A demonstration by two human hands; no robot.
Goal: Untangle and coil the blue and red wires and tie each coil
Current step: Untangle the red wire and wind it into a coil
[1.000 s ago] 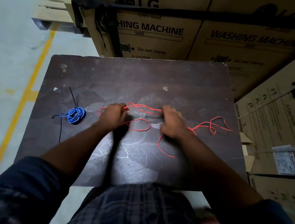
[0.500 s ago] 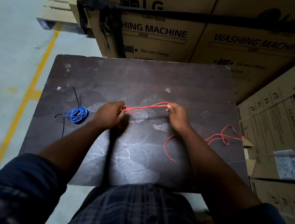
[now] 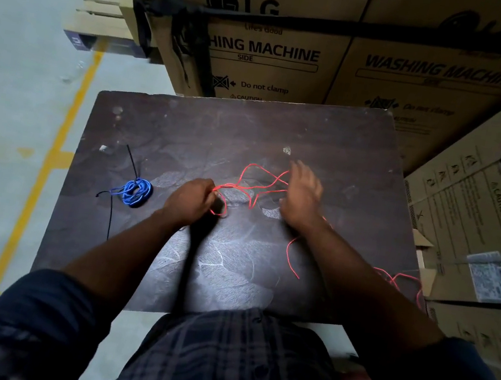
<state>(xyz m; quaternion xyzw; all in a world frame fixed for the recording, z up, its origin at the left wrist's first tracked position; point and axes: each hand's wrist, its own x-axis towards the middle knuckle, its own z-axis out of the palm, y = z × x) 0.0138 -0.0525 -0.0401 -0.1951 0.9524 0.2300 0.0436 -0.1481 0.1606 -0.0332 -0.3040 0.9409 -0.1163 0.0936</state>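
Observation:
On the dark table a blue wire coil lies at the left with a thin black tie running through it. The red wire is spread in loose loops across the table's middle. My left hand pinches a bunch of red loops at its fingertips. My right hand is blurred, its fingers stretched out over the red strands, and it touches them. Another part of the red wire trails off the table's right edge, and a free end curves beside my right forearm.
Large washing-machine cartons stand right behind the table and more cartons along its right side. A wooden pallet sits on the grey floor at the back left, beside a yellow floor line.
My right hand let go of its pinch, spread its fingers and moved away from me. The red strand between my hands slackened into loops. The trailing red wire slid nearer to me at the right edge.

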